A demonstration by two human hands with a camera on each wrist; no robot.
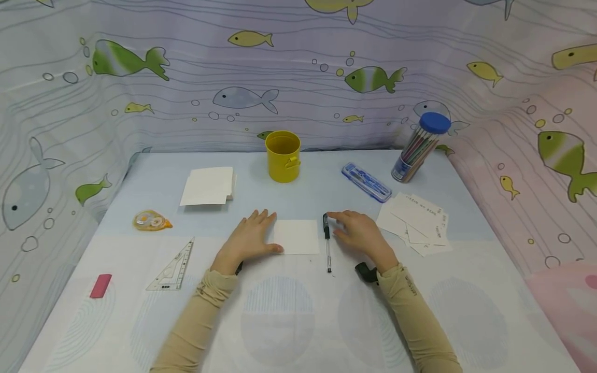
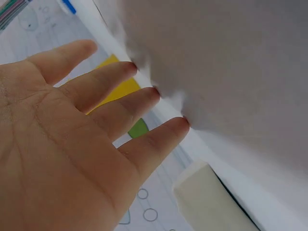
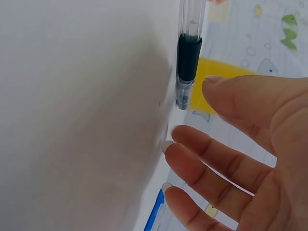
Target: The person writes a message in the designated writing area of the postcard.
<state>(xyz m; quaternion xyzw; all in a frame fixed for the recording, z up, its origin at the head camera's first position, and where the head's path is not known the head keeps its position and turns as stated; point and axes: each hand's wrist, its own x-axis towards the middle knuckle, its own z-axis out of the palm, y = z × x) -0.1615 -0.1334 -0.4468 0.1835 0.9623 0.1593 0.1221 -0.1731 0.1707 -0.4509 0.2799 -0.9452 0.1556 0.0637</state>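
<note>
A blank white square of paper (image 1: 298,237) lies on the table between the two hands. My left hand (image 1: 248,239) rests beside it with fingers spread and straight, its thumb at the paper's lower left corner. In the left wrist view, the fingertips (image 2: 179,126) touch the tabletop. To the right of the paper lies a clear pen (image 1: 328,248) with a black grip, pointing away from me. My right hand (image 1: 363,235) is just right of the pen, index fingertip near its far end. The right wrist view shows the pen (image 3: 188,60) apart from the loosely bent fingers.
Behind are a stack of white paper (image 1: 207,185), a yellow bucket (image 1: 283,163), a blue case (image 1: 366,182) and a pencil jar (image 1: 412,155). Written notes (image 1: 420,220) lie right. Correction tape (image 1: 151,220), a set square (image 1: 174,269) and a pink eraser (image 1: 100,286) lie left.
</note>
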